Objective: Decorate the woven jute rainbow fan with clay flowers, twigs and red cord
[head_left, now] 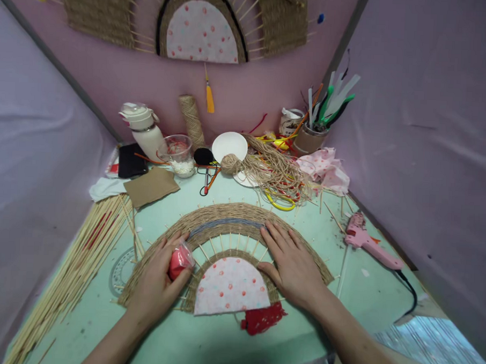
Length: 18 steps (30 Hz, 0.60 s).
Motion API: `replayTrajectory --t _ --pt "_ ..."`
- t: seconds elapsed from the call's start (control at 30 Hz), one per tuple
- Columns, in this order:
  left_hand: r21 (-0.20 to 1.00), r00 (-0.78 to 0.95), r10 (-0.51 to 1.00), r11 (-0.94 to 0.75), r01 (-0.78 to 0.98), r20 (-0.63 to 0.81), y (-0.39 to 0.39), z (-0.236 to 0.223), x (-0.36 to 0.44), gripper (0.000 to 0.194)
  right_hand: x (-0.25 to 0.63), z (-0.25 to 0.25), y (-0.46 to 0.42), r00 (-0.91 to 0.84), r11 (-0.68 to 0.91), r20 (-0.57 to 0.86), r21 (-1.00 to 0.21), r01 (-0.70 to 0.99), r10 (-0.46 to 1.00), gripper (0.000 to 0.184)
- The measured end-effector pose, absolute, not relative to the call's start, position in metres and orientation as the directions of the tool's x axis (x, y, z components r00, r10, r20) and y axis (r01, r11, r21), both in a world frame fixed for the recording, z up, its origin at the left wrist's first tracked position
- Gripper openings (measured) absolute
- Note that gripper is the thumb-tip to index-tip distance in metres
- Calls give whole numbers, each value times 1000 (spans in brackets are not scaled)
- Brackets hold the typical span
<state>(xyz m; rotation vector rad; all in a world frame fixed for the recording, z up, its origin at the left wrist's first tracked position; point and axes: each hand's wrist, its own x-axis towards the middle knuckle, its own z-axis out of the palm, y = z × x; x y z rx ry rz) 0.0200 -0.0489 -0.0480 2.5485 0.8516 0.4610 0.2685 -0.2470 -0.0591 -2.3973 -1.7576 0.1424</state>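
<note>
One red packet (178,262) is clasped in the left hand (157,275), on the left side of the woven fan (230,275); the right hand (293,266) spreads flat on its right side. The fan lies on the green table (195,343).

- Table (203,344), pale green top
- Fan (232,284), woven, flat on table
- Sticks (81,255), loose, left of fan
- Glue gun (371,246), pink, right of fan
- Bottle (148,141), white, behind fan
- Twine (272,167), tangled, behind fan
- Tassel (264,318), red, at fan's front edge
</note>
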Motion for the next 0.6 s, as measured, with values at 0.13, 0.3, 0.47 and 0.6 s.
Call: replayTrajectory --t 0.13,0.3,0.47,0.6 --pt "498 753 628 -726 475 198 -49 -45 23 51 271 -54 -245 301 -294 -4 -232 927 954 75" --pt "511 744 618 -739 439 254 -51 -39 26 39 278 -17 -268 314 -237 166 -366 900 935 51" --pt "474 750 552 -804 360 366 -55 -39 20 37 260 15 -324 415 -361 192 -261 895 890 31" --pt "475 746 532 -817 329 400 -59 -38 18 39 233 -3 -344 409 -406 58 -57 912 911 26"
